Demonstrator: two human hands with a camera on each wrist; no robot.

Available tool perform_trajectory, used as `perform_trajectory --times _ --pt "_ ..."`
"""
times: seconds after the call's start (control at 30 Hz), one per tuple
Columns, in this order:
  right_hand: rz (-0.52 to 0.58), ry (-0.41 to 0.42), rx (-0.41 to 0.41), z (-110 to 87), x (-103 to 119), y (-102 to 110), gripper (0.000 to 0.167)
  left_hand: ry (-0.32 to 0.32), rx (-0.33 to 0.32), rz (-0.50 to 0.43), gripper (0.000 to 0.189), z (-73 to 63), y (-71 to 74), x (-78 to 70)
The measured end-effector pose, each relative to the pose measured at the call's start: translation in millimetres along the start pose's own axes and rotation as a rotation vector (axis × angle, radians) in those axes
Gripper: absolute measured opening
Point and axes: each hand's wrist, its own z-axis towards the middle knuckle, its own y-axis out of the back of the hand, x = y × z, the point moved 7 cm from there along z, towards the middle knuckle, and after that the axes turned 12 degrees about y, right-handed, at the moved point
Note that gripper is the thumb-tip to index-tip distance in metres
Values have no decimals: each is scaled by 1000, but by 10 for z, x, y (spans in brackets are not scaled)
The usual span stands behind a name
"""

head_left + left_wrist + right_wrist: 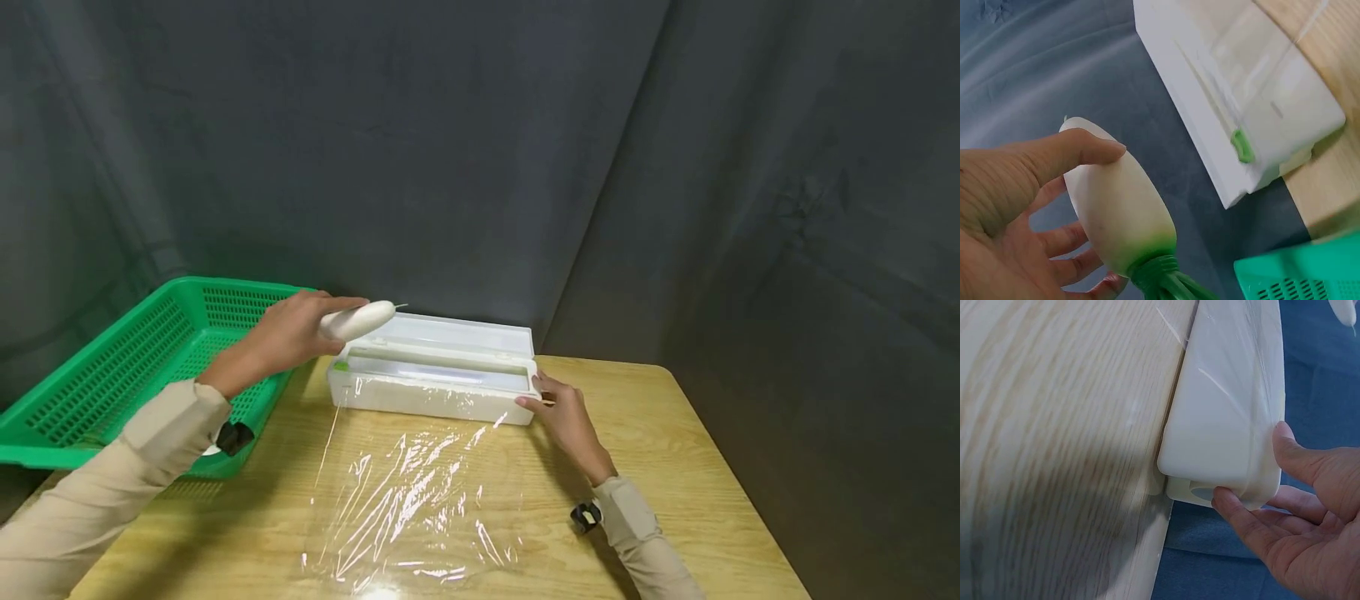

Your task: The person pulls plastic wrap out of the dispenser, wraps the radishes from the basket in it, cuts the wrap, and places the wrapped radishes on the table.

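Observation:
A white radish (1124,206) with a green top is in my left hand (294,332), thumb on one side and fingers behind it. In the head view the radish's pale root end (369,318) points right, above the left end of a white cling film dispenser (431,398). The dispenser's lid stands raised at the back. My right hand (567,421) holds the dispenser's right end, its thumb at the top edge and fingers against the end face in the right wrist view. Clear cling film (420,492) stretches from the dispenser toward me over the table.
A green plastic basket (142,342) with slotted walls stands at the left, below and beside my left forearm. A green slider (1242,145) sits on the dispenser's left end. Dark curtains (420,150) hang behind the wooden table (660,450) and along its right side.

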Motion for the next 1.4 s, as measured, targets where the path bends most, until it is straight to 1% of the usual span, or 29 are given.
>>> perform_trajectory --times 0.27,0.33,0.5,0.7,1.0,1.23,1.4 --pt "-3 4 -12 -39 -24 35 53 -82 31 -41 62 -50 -174 -171" --pt "-3 10 -7 -34 -23 39 53 -97 34 -42 61 -54 -213 -214" --pt "4 -3 -12 -31 -39 51 56 -135 43 -45 60 -63 -318 -288" --pt "31 -10 8 -63 -54 27 59 -147 49 -48 61 -107 -438 -317" --pt "19 -17 -2 -60 -51 31 57 -195 69 -81 61 -163 -558 -462" --pt "12 -26 3 -62 -47 28 56 -173 118 -95 63 -214 -680 -502" --pt "8 -21 4 -67 -42 39 57 -200 124 -89 64 -260 -757 -585"
